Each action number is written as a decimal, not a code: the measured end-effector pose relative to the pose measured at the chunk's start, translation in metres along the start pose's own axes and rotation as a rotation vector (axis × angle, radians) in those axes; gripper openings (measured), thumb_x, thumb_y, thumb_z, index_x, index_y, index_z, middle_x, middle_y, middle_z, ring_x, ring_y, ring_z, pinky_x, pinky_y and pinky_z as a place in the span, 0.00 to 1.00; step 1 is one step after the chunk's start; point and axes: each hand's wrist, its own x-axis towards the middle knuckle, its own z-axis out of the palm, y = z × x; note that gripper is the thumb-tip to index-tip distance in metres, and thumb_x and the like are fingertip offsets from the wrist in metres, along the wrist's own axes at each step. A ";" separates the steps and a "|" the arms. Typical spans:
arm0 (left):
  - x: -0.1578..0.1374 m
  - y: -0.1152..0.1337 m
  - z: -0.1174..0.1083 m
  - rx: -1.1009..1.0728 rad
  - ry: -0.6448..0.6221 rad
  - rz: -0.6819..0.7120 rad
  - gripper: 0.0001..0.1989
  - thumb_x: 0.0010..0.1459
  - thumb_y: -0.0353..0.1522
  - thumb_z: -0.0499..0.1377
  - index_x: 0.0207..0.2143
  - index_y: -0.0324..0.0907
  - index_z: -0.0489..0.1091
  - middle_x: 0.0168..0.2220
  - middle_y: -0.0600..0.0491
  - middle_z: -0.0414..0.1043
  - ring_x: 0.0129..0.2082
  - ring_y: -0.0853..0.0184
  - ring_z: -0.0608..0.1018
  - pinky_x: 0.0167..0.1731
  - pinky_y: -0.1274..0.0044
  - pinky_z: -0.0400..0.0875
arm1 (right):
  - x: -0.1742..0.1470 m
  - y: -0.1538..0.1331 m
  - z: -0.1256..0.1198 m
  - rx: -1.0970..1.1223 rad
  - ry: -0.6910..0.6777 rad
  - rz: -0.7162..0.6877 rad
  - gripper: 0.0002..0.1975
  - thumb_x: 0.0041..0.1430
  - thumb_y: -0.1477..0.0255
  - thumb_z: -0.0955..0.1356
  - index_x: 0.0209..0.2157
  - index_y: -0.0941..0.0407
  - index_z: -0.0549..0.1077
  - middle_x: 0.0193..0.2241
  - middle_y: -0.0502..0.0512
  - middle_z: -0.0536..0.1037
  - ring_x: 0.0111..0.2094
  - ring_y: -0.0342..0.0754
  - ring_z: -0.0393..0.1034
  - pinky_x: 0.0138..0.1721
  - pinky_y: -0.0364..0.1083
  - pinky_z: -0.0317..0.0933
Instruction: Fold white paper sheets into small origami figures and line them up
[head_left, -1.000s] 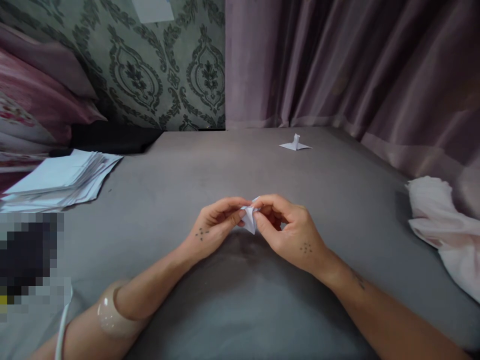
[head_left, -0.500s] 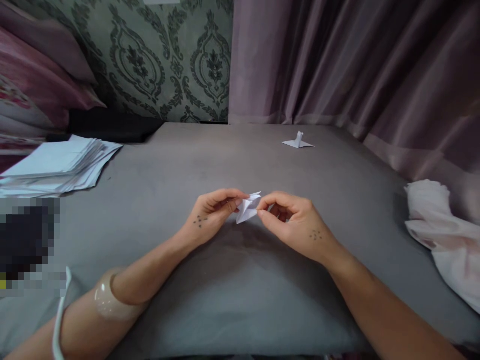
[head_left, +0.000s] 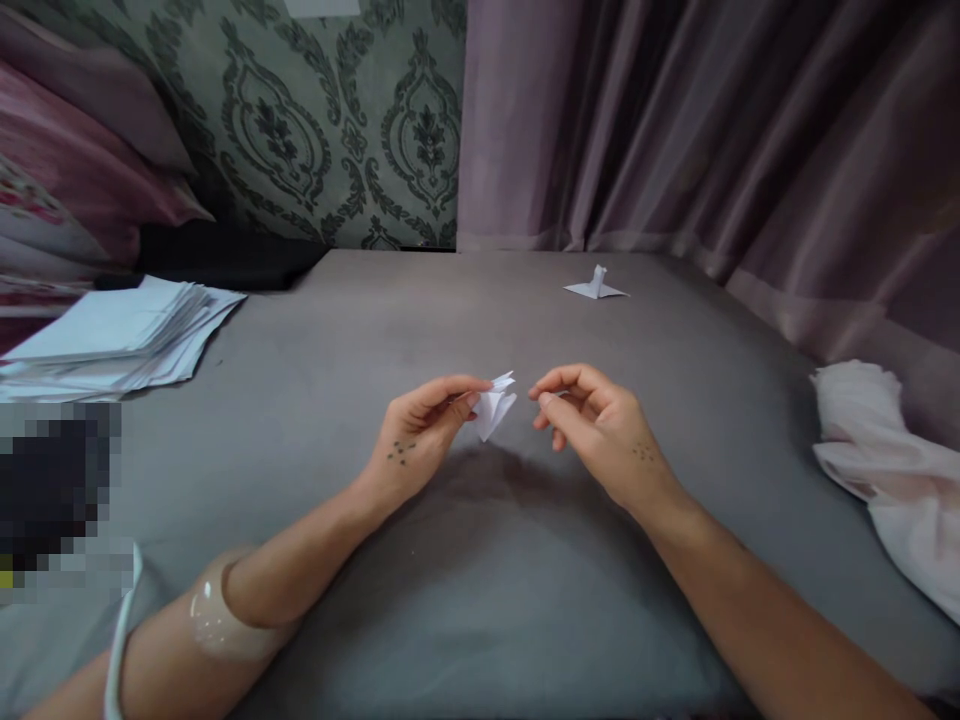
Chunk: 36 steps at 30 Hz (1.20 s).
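The folded white paper piece [head_left: 492,412] sits at the fingertips of the left hand [head_left: 416,435], which pinches its left edge between thumb and forefinger. Its narrow upper points slant rightward, toward the right hand [head_left: 604,435]; one broader point aims down at the grey cloth-covered surface [head_left: 450,610]. The right hand is just beside the piece, apart from it, fingers loosely curled and holding nothing visible. A winged paper figure [head_left: 597,285] stands beyond, farther right.
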 end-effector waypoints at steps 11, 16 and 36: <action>-0.004 0.001 0.005 -0.111 -0.025 0.046 0.07 0.57 0.28 0.62 0.38 0.44 0.78 0.35 0.56 0.79 0.32 0.73 0.78 0.37 0.82 0.76 | -0.010 0.001 0.013 -0.161 0.025 -0.173 0.06 0.56 0.66 0.69 0.32 0.54 0.71 0.28 0.49 0.75 0.27 0.42 0.69 0.27 0.42 0.63; -0.004 0.002 0.007 -0.140 -0.040 0.018 0.07 0.57 0.28 0.62 0.38 0.45 0.78 0.34 0.57 0.78 0.32 0.74 0.78 0.37 0.82 0.76 | -0.009 0.001 0.013 -0.247 0.089 -0.270 0.04 0.57 0.69 0.68 0.32 0.55 0.72 0.29 0.49 0.75 0.27 0.41 0.69 0.25 0.41 0.62; -0.003 0.007 0.010 -0.408 -0.045 -0.189 0.11 0.51 0.30 0.67 0.35 0.40 0.69 0.32 0.56 0.74 0.32 0.72 0.76 0.34 0.78 0.75 | -0.008 0.004 0.016 -0.250 0.017 -0.445 0.06 0.56 0.69 0.71 0.35 0.54 0.72 0.34 0.51 0.74 0.30 0.42 0.67 0.30 0.44 0.64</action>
